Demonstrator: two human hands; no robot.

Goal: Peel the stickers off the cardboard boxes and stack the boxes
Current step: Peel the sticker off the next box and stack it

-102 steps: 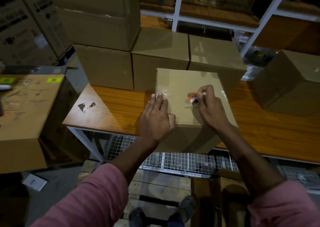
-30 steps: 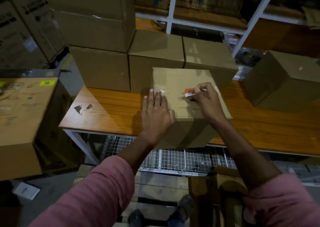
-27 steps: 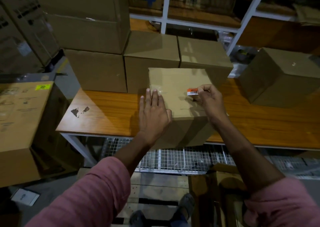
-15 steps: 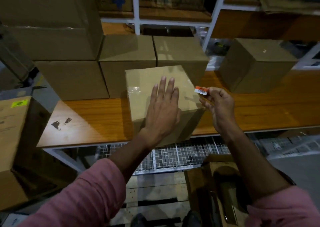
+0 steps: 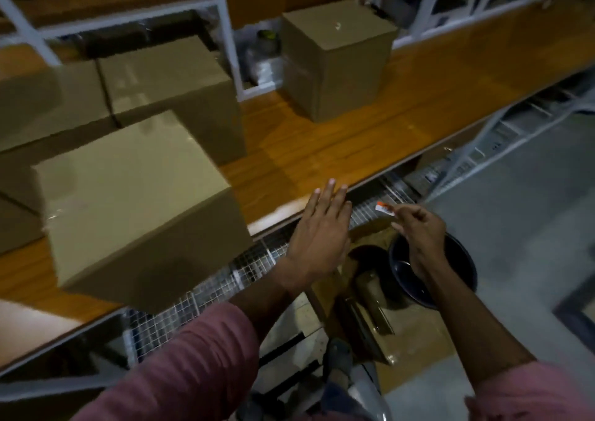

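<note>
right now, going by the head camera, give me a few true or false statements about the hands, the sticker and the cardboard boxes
1. The right hand pinches a small orange and white sticker. True.
2. The left hand presses flat on the nearest brown cardboard box. False: it is open, off the box, to its right.
3. The sticker is stuck on that box. False: it is held away from it, near a dark round bin.
4. Another cardboard box stands alone farther right on the wooden shelf. True.

A dark round bin [image 5: 463,279] stands on the grey floor [image 5: 531,227] beneath the right hand. A wire mesh shelf [image 5: 206,292] runs under the wooden desk [image 5: 322,150], below the left hand. White rack uprights [image 5: 228,34] rise beyond both hands.
</note>
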